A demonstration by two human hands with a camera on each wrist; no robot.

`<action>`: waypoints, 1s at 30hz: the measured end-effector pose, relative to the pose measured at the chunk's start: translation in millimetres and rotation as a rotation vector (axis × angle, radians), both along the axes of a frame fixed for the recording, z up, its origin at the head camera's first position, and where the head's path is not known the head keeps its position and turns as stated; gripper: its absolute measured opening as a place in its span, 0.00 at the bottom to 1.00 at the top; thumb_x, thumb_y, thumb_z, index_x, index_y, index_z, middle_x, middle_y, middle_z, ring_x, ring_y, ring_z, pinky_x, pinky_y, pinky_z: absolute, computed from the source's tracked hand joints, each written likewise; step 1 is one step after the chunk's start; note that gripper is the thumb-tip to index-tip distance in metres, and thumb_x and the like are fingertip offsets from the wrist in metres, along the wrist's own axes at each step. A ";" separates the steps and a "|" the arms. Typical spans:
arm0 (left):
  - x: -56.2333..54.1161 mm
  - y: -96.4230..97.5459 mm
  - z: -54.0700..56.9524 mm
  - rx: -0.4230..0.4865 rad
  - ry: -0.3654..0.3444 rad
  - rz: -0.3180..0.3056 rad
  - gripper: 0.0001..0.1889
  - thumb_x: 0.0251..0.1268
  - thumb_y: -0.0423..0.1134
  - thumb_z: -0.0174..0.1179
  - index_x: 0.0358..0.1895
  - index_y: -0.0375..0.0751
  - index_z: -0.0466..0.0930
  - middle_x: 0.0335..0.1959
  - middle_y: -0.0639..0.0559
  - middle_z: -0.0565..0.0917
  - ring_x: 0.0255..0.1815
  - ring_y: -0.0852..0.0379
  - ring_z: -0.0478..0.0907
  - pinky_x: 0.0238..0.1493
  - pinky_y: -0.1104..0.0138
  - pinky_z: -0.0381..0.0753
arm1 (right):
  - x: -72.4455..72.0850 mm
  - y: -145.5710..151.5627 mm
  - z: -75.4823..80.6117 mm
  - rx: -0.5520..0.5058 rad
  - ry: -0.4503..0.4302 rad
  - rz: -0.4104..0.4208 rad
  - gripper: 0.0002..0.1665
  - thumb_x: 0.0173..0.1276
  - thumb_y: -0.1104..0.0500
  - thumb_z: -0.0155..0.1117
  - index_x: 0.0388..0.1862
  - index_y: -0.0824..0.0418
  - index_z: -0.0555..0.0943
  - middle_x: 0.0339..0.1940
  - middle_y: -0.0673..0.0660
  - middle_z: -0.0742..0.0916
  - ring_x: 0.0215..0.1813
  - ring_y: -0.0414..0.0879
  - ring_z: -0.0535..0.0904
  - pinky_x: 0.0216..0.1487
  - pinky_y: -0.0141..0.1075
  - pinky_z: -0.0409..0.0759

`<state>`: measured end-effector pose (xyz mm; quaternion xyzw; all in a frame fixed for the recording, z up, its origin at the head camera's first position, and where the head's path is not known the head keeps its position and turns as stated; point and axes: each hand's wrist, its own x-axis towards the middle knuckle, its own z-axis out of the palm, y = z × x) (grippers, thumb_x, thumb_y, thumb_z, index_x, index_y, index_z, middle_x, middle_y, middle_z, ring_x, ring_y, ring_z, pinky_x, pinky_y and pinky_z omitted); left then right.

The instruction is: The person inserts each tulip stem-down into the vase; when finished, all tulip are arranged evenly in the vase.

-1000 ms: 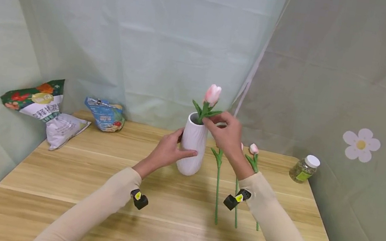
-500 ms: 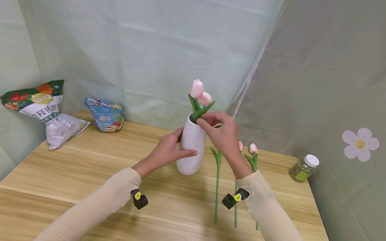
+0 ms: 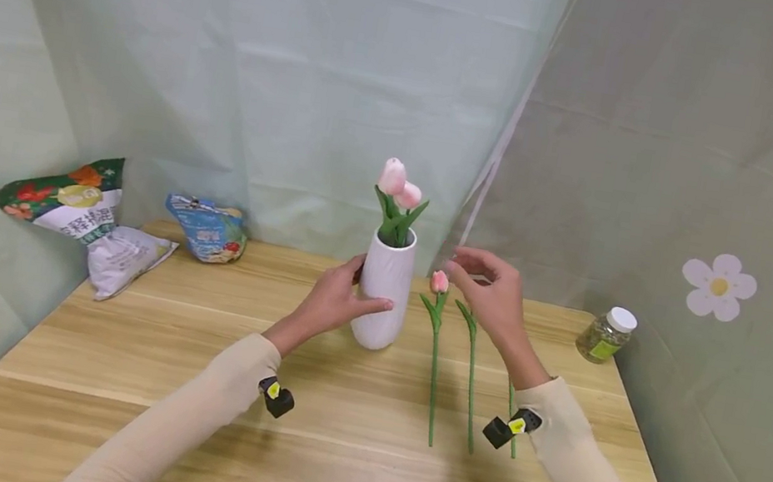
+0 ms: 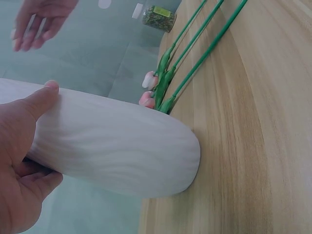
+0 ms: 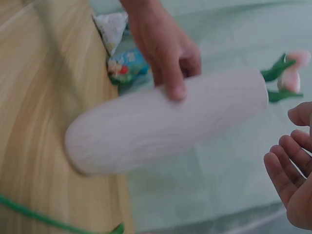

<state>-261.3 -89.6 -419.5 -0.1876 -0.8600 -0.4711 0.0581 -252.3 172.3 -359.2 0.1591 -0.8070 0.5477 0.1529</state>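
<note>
A white ribbed vase [image 3: 383,291] stands upright on the wooden table, two pink tulips [image 3: 392,178] in its mouth with green leaves just over the rim. My left hand [image 3: 334,298] grips the vase from the left, thumb across its front; the left wrist view shows the same hold on the vase [image 4: 117,141]. To the right of the vase, my right hand [image 3: 495,296] hovers over the lying tulips with loosely bent fingers and nothing in them. Three tulips lie there side by side; the nearest tulip [image 3: 433,366] shows its pink head, the others' heads are behind the hand.
A lidded jar [image 3: 606,335] of dried green bits stands at the table's right back corner. On the left are a blue pouch [image 3: 207,231] and a green-and-white bag [image 3: 90,219]. Fabric curtains [image 3: 354,59] hang behind and beside the table [image 3: 293,445].
My right hand has pushed a second tulip into the vase, let go of it and moved right over the lying tulips. My left hand keeps its hold on the vase.
</note>
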 end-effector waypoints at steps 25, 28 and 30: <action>-1.1 -0.2 -2.8 0.006 -0.011 -0.005 0.46 0.56 0.51 0.77 0.73 0.33 0.65 0.66 0.36 0.78 0.67 0.42 0.77 0.65 0.47 0.79 | 13.8 108.8 -101.0 0.164 -0.181 -0.312 0.21 0.71 0.50 0.70 0.56 0.62 0.86 0.48 0.61 0.90 0.40 0.28 0.80 0.41 0.22 0.78; -0.7 0.0 -2.0 0.006 -0.010 -0.004 0.46 0.57 0.51 0.77 0.73 0.33 0.65 0.66 0.36 0.78 0.67 0.42 0.77 0.65 0.46 0.78 | 14.4 116.2 -110.4 0.163 -0.206 -0.334 0.21 0.71 0.50 0.70 0.56 0.63 0.86 0.48 0.62 0.90 0.39 0.28 0.80 0.41 0.21 0.78; -0.5 0.1 -1.5 0.006 -0.009 -0.003 0.46 0.57 0.51 0.77 0.73 0.33 0.65 0.66 0.36 0.78 0.66 0.42 0.77 0.65 0.46 0.79 | 15.6 120.2 -115.6 0.167 -0.230 -0.343 0.22 0.72 0.50 0.70 0.56 0.64 0.86 0.48 0.63 0.90 0.39 0.27 0.80 0.42 0.21 0.78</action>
